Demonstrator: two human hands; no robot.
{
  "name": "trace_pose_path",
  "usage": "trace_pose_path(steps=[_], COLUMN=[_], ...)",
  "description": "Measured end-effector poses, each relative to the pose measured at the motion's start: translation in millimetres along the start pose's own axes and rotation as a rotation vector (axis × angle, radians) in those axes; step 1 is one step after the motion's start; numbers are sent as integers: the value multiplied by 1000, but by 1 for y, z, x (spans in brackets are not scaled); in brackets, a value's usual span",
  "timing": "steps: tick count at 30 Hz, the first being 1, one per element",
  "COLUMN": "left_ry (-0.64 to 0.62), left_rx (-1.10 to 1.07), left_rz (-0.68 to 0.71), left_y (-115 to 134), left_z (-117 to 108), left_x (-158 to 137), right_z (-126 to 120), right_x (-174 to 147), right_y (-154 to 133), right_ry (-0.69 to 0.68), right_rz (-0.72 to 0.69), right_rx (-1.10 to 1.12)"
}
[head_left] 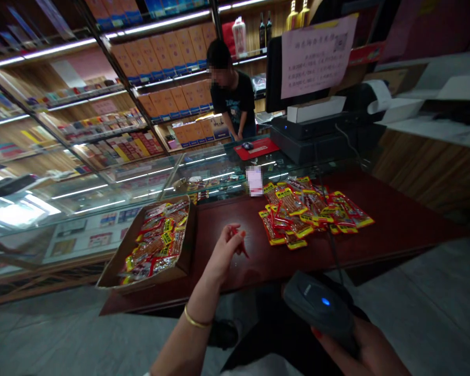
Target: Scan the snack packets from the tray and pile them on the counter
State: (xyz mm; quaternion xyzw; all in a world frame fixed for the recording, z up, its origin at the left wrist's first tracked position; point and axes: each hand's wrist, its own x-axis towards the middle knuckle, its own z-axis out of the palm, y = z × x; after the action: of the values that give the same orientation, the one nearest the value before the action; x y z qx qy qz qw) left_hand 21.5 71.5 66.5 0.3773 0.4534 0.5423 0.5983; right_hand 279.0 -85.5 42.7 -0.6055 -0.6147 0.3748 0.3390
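My left hand hovers over the dark red table, fingers partly curled but apart, with nothing visible in them. To its left stands an open cardboard box full of snack packets in red and yellow wrappers. A loose pile of the same kind of packets lies on the table to the right of that hand. In front of my body, near the table's front edge, my right hand is wrapped round a black barcode scanner with a blue light lit on top.
A glass display counter runs behind the table. On it are a red mat with a mouse, and a monitor bearing a paper notice. Another person leans there before shelves of boxes. The scanner's cable crosses the table.
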Motion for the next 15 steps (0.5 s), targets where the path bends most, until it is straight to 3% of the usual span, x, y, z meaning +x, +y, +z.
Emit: trace_pose_path(steps=[7, 15], left_ry=[-165, -233], left_rx=[-193, -232], left_rz=[-137, -190], left_y=[-2, -14], left_z=[34, 26], left_x=[-26, -47], right_z=[-14, -5], right_x=[-27, -60], right_y=[-8, -14], right_ry=[17, 47], right_rz=[26, -3], right_rx=[-46, -12])
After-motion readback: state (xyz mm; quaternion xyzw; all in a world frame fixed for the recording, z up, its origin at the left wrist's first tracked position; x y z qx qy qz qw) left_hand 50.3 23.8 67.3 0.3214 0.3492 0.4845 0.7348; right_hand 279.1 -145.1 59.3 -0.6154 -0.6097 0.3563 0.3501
